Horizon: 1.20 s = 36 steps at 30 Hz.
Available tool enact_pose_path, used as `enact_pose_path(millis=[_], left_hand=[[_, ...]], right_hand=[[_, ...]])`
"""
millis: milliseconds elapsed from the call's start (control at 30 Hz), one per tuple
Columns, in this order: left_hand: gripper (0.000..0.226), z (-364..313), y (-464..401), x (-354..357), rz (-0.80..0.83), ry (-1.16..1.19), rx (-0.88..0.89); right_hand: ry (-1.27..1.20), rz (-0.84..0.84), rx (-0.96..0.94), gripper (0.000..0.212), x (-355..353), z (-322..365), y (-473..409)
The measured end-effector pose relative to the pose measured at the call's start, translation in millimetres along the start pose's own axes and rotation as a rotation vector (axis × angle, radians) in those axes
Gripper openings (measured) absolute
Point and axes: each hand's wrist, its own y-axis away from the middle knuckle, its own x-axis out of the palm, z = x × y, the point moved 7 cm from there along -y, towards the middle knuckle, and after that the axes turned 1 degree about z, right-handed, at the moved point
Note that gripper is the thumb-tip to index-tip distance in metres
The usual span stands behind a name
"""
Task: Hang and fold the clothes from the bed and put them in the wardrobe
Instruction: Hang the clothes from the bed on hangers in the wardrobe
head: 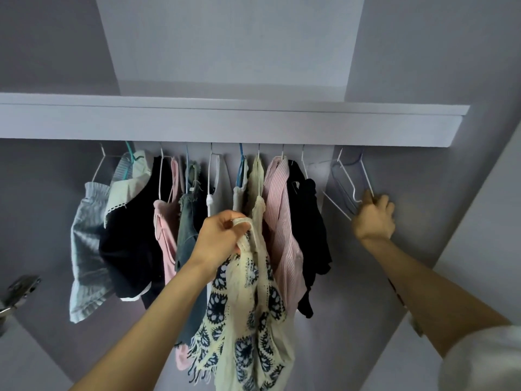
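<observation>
Left fingers (225, 221) clamp the patterned top's (248, 306) strap; right fingers (379, 204), blurred, seemingly grip empty hangers (349, 179).

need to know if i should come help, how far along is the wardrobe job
Well along: about ten garments already hang in the wardrobe. In hand: the left hand grips a cream patterned top, and the right hand grips an empty white hanger. Left: hanging that top. The bed is out of view.
</observation>
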Motion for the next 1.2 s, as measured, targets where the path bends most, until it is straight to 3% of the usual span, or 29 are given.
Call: enact_pose_path(millis=[133,500,667,833,900,1000,1033,1100,1200], left_hand=[[0.015,-2,2,-7,-0.049,-0.107,0.048],[0.006,-6,67,-41,-0.094,-0.421,0.228],[0.007,18,106,-43,-0.019,-0.427,0.153],[0.008,43,150,-46,-0.003,-0.352,0.054],[0.009,43,165,-45,0.006,-0.331,0.034],[0.013,37,182,-47,0.005,-0.309,0.024],[0.013,37,183,-48,0.003,-0.302,0.019],[0.010,32,191,-53,-0.006,-0.301,0.017],[0.007,23,198,-64,-0.023,-0.314,0.042]], right_hand=[[-0.047,-0.023,0.012,0.039,-8,7,6],[-0.477,-0.048,0.017,0.031,-27,-11,117],[-0.603,-0.075,0.111,0.030,-42,-27,189],[-0.716,-0.226,0.056,0.027,-52,-50,283],[-0.794,-0.115,0.037,0.017,-47,-49,297],[-0.988,0.282,0.053,0.026,-44,-23,299],[-1.012,0.372,0.032,0.019,-45,-12,301],[-1.013,0.378,-0.030,0.019,-56,5,309],[-1.037,0.186,-0.080,0.034,-74,13,318]])
